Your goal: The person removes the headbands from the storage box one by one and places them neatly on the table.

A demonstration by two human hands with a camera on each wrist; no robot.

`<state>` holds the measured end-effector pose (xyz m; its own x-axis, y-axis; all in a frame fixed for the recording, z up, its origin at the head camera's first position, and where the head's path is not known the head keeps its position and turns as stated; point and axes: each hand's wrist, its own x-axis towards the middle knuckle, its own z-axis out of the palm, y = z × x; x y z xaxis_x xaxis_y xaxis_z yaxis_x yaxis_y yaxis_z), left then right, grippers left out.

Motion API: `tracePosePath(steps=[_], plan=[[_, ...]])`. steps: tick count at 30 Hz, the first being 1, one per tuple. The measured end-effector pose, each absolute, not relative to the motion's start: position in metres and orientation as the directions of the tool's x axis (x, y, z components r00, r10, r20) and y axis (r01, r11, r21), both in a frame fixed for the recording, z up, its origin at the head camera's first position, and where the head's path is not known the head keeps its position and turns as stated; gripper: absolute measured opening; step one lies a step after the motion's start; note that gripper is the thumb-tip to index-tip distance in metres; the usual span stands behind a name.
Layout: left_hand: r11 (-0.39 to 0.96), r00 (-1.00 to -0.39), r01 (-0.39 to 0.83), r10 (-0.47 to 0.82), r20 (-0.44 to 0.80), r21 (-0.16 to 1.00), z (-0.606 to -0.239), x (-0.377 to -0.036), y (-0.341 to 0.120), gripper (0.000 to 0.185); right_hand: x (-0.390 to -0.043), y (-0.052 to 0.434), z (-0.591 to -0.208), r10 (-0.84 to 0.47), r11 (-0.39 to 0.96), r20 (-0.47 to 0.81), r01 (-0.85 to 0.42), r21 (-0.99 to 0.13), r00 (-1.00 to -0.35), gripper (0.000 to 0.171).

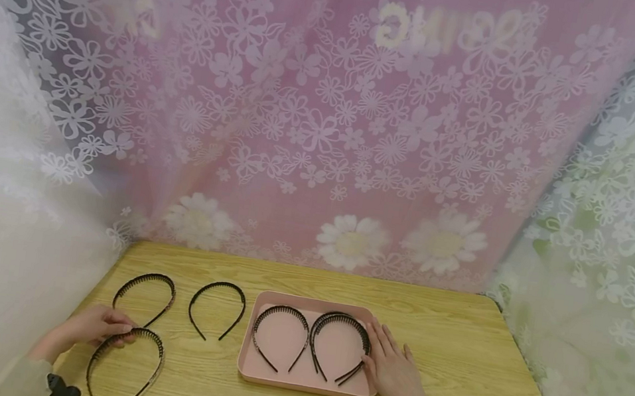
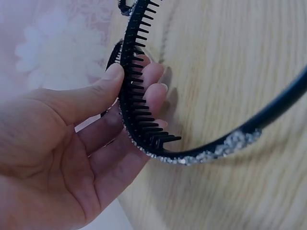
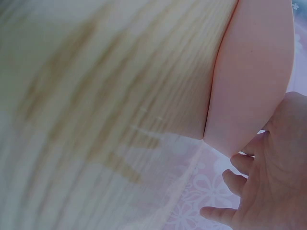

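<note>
My left hand (image 1: 95, 324) pinches a black toothed headband (image 1: 161, 355) at its curved top, thumb on the outer side and fingertips behind the teeth. Silvery sparkling stones (image 2: 225, 146) line one side of that band in the left wrist view. Just beyond it lies a second toothed headband (image 1: 147, 276), partly overlapped by the hand. My right hand (image 1: 398, 379) rests with its fingers extended along the right side of a pink tray (image 1: 301, 386). Inside the tray, one headband (image 1: 283, 308) lies at the left and two overlapping headbands (image 1: 345, 319) at the right.
Another black headband (image 1: 220, 283) lies on the wood-grain table (image 1: 446, 322) left of the tray. Flower-patterned curtains (image 1: 327, 126) hang behind the table and along both sides. A black strap piece (image 1: 62, 390) sits at the left cuff.
</note>
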<state>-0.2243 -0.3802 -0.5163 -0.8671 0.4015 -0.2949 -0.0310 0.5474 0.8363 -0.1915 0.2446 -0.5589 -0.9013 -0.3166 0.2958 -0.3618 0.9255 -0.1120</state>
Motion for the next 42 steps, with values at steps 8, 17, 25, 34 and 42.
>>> tracePosePath(steps=[8, 17, 25, 34, 42], plan=[[0.558, -0.871, -0.043, 0.386, -0.305, 0.829, -0.518, -0.22, -0.387, 0.032, -0.191, 0.244, -0.557, -0.315, 0.924, 0.299, -0.363, -0.122, -0.901, 0.06], [0.587, -0.866, 0.078, 0.44, -0.236, 0.806, -0.519, -0.221, -0.401, 0.029, -0.189, 0.241, -0.553, -0.323, 0.913, 0.327, -0.383, -0.139, -0.888, 0.059], [0.635, -0.879, 0.095, 0.415, -0.234, 0.767, -0.52, -0.222, -0.411, 0.028, -0.19, 0.242, -0.555, -0.318, 0.919, 0.323, -0.374, -0.128, -0.891, 0.057], [0.688, -0.887, 0.115, 0.397, -0.238, 0.717, -0.514, -0.22, -0.409, 0.032, -0.187, 0.24, -0.55, -0.318, 0.914, 0.318, -0.378, -0.146, -0.893, 0.058], [0.768, -0.926, 0.121, 0.315, -0.206, 0.629, -0.517, -0.22, -0.404, 0.026, -0.188, 0.242, -0.553, -0.31, 0.918, 0.301, -0.366, -0.15, -0.902, 0.059]])
